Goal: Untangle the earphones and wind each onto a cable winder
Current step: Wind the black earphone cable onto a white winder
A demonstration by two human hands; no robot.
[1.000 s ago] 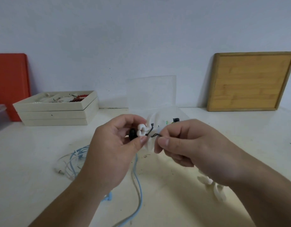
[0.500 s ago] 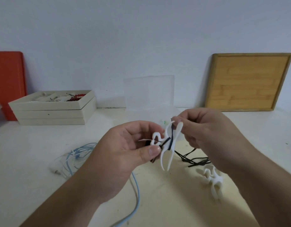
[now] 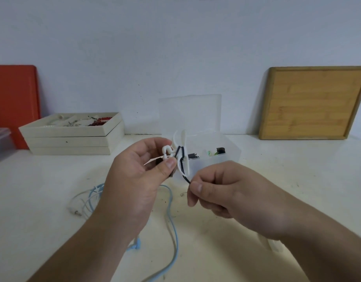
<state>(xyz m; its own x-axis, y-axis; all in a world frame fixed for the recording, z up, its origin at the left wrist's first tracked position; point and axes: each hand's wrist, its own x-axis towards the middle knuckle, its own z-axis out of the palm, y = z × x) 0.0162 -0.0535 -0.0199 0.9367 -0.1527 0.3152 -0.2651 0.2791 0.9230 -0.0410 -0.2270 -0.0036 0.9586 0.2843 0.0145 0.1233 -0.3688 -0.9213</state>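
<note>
My left hand [image 3: 134,186] grips a white cable winder [image 3: 183,151], held upright above the table. A black earphone cable [image 3: 181,161] is wrapped a few turns round the winder's middle. My right hand [image 3: 232,192] pinches the free end of that black cable just below and right of the winder. A light blue earphone cable [image 3: 171,216] lies loose on the table under my left hand, its plug [image 3: 74,211] at the left. A second white winder [image 3: 274,246] lies on the table, mostly hidden under my right wrist.
A clear plastic box [image 3: 216,157] with its lid up stands behind my hands. Stacked cream trays [image 3: 73,139] sit at the back left, next to an orange board [image 3: 14,102]. A wooden board [image 3: 314,102] leans on the wall at the right.
My right hand has come down from the top of the winder to below it, drawing the black cable downward. The loose black cable on the table is no longer seen.
</note>
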